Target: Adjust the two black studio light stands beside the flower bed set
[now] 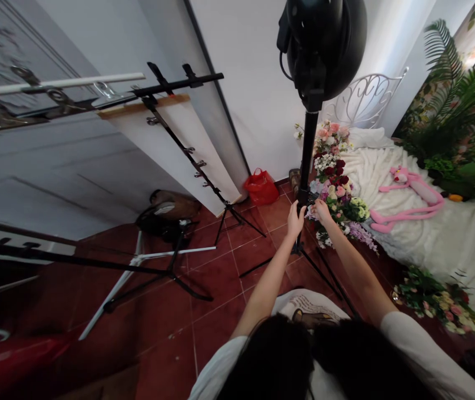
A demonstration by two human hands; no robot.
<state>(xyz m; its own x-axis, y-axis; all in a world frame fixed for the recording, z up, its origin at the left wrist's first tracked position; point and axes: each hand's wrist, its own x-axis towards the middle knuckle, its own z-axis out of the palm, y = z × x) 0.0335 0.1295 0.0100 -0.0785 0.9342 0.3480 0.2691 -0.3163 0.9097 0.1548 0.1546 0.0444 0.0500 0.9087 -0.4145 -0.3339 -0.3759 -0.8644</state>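
Note:
A black light stand (309, 141) rises in front of me, with a round black studio light (326, 47) on top. My left hand (296, 220) is closed around the stand's pole, just below a dark collar (303, 196). On the pole's right side, my right hand (321, 211) is closed at the collar, its fingers pinched at what looks like the locking knob. The knob itself is mostly hidden by the fingers. Below my hands, the stand's legs (323, 269) spread over the red tiled floor (216, 278).
A backdrop stand (176, 133) with clips holds a white sheet at the left. Behind it sits a red bag (261, 187). Flowers (337, 178) crowd the stand's right side, beside a white-draped bed (412, 244) with a pink plush toy (423, 191). More stand legs (137, 260) cross the floor leftward.

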